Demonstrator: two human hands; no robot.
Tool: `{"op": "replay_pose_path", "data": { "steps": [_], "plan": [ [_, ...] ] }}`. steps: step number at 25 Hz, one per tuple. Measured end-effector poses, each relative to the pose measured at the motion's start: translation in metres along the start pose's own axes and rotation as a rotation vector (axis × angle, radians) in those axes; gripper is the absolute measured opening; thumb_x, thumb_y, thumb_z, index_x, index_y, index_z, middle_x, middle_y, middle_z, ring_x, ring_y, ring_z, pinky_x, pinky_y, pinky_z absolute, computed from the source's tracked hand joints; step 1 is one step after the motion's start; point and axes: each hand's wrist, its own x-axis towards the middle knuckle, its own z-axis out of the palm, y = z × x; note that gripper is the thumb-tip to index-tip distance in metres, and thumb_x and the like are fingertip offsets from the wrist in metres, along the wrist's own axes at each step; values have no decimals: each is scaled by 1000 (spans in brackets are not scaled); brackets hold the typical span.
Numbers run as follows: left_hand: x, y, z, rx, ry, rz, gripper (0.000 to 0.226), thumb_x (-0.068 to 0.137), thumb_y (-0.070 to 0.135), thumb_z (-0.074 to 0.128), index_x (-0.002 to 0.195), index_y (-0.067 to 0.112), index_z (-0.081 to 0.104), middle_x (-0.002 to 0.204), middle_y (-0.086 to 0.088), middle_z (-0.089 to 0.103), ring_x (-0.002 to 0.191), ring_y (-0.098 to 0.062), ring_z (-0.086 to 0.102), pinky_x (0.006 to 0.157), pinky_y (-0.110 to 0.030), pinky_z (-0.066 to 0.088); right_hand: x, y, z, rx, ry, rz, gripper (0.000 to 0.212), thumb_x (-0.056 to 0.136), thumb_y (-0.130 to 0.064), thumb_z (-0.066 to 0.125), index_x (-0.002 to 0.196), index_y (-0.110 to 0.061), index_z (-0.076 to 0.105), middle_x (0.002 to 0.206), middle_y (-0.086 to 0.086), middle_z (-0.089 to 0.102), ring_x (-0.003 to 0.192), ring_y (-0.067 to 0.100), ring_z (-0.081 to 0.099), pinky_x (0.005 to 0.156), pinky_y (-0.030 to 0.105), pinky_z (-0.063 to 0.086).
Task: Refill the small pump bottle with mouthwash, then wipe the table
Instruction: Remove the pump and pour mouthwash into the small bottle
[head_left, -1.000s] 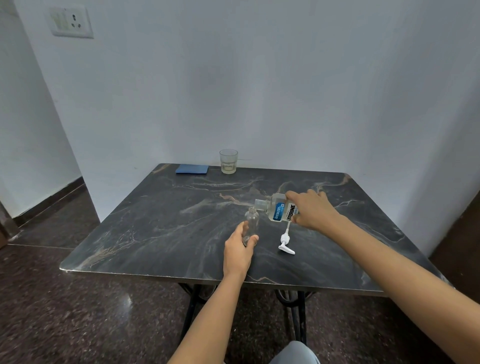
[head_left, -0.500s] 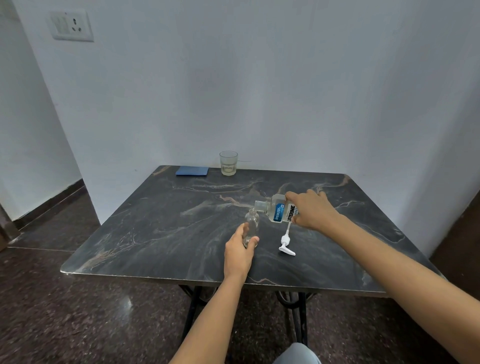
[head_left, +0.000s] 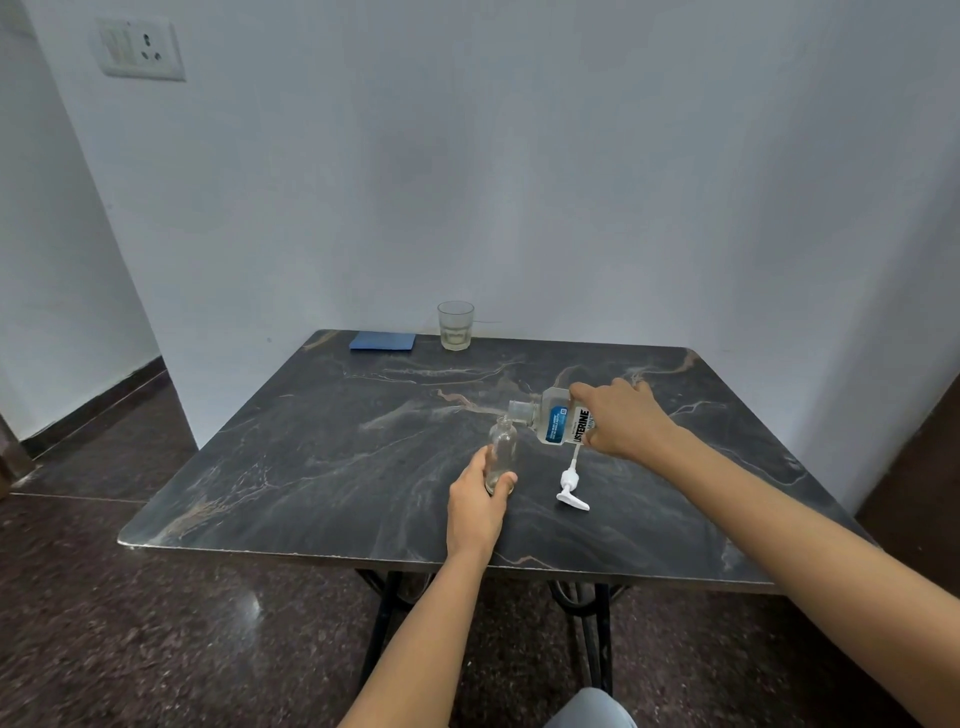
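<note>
A small clear glass bottle (head_left: 502, 452) with its pump off stands upright on the dark marble-patterned square table (head_left: 322, 467), toward the middle of the near half. The left hand (head_left: 478, 506) wraps the lower part of this bottle, thumb on one side and fingers curled round the other, closed on the glass. Just to the right of the small bottle and above it, the right hand (head_left: 621, 418) grips a clear plastic mouthwash bottle with a blue label (head_left: 558, 423), fingers closed round its base. That bottle is tipped almost flat, and its open neck points left and sits right at the mouth of the small bottle; whether the two rims touch cannot be told, nor whether liquid is running. The white plastic pump head with its dip tube (head_left: 570, 483) lies on the table just to the right of the small bottle, below the mouthwash bottle. Well beyond the small bottle, at the far edge by the wall, stand a clear drinking glass (head_left: 455, 325) and, to its left, a flat blue folded cloth (head_left: 383, 341).
</note>
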Motion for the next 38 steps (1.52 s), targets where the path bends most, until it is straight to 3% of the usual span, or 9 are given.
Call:
{"op": "replay_pose_path", "data": {
  "steps": [6,15,25,38],
  "plan": [
    [0,2,-1,-11,-5,-14,47,90,28,64,136,24,52,130,7,61,120,-9,56,106,-36,45,1,0,0,-10,11,-5,44,87,-23,60,128,-24,42,117,3,64,116,28,49,102,48,33],
    [2,-5,2,22,-12,-13,43,86,40,61,128,34,54,118,14,66,111,-7,61,99,-39,50,3,0,0,-25,12,-2,43,87,-25,59,127,-24,43,116,4,64,115,28,49,101,48,34],
    [1,1,0,23,5,-4,46,90,30,65,134,26,52,125,6,64,116,-12,59,104,-38,47,4,1,1,-35,8,0,43,87,-25,59,126,-23,43,117,4,64,116,28,49,100,46,34],
    [1,0,0,20,0,-14,50,90,32,64,137,25,51,130,6,61,120,-12,57,106,-39,46,5,-1,-2,-40,4,-4,42,87,-25,60,126,-24,44,116,4,63,115,28,49,100,47,34]
  ]
}}
